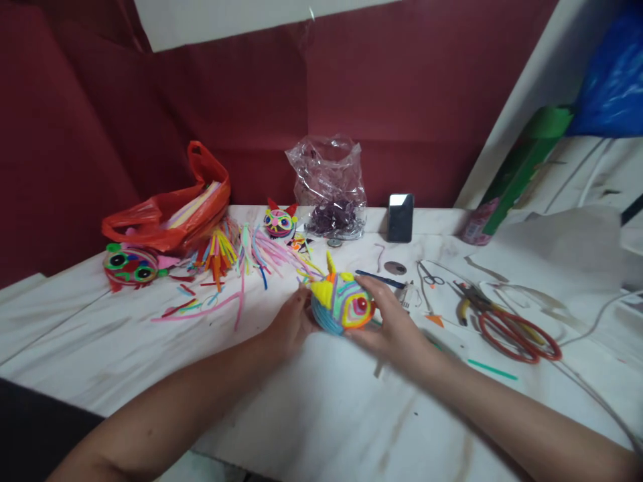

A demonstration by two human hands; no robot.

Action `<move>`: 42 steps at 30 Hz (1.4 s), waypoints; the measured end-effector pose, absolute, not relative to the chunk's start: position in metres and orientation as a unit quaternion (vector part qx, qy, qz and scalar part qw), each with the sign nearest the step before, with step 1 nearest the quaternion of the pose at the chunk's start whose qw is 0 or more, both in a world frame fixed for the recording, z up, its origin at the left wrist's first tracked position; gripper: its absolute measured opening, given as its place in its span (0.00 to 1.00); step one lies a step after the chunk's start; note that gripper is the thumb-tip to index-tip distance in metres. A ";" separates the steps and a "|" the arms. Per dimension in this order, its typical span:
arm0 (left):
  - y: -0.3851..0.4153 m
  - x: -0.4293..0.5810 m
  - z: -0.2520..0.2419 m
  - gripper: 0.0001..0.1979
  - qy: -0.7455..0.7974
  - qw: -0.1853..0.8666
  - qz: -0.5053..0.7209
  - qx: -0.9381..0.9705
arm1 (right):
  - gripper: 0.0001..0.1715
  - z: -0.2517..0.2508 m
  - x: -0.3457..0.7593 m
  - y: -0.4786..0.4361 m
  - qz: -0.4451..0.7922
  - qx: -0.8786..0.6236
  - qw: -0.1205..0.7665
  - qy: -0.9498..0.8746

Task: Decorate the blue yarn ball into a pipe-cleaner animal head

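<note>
Head cam view: both my hands are cupped around the pipe-cleaner critter [341, 304], left hand [291, 321] on its blue back, right hand [396, 325] on the face side, right at the middle of the table [321, 415]. Looks mostly built to me: body fully wound, eye on, yellow horn up. I only see one horn, so maybe a second is left. It's roundish, long axis roughly left-right, face aimed right and toward me.

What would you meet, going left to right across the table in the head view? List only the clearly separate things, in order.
Green-eyed figure → small red-eared figure → striped figure, held between the left hand and right hand → phone → red-handled scissors.
</note>
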State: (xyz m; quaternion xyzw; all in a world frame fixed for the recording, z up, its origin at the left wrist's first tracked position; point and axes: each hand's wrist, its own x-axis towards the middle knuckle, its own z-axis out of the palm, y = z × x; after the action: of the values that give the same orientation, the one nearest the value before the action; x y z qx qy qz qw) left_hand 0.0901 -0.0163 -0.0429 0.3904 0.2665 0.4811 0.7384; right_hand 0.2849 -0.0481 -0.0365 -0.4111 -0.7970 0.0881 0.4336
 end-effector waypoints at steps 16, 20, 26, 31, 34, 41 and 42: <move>-0.003 0.076 -0.037 0.31 0.300 0.635 0.536 0.470 | 0.30 -0.035 0.276 -0.057 0.153 -0.381 0.437 -0.801; 0.003 0.075 -0.041 0.25 0.331 0.608 0.529 0.492 | 0.25 -0.035 0.274 -0.055 0.204 -0.381 0.433 -0.791; 0.013 0.071 -0.046 0.25 0.330 0.597 0.536 0.497 | 0.17 -0.033 0.281 -0.042 0.327 -0.478 0.491 -0.650; 0.008 0.073 -0.043 0.24 0.322 0.604 0.521 0.511 | 0.27 -0.025 0.290 -0.024 0.430 -0.510 0.559 -0.492; 0.003 0.076 -0.043 0.23 0.313 0.608 0.509 0.523 | 0.25 -0.022 0.286 -0.022 0.499 -0.477 0.553 -0.467; 0.002 0.079 -0.048 0.22 0.304 0.609 0.484 0.549 | 0.19 -0.025 0.281 -0.024 0.506 -0.434 0.558 -0.494; 0.002 0.079 -0.048 0.22 0.306 0.607 0.483 0.551 | 0.18 -0.026 0.281 -0.023 0.504 -0.436 0.561 -0.491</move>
State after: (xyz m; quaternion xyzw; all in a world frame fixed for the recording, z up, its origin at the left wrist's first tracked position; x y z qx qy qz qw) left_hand 0.0790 0.0020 -0.0478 0.5514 0.3059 0.4833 0.6073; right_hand 0.2809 -0.0231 -0.0256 -0.4362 -0.4910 0.5042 0.5607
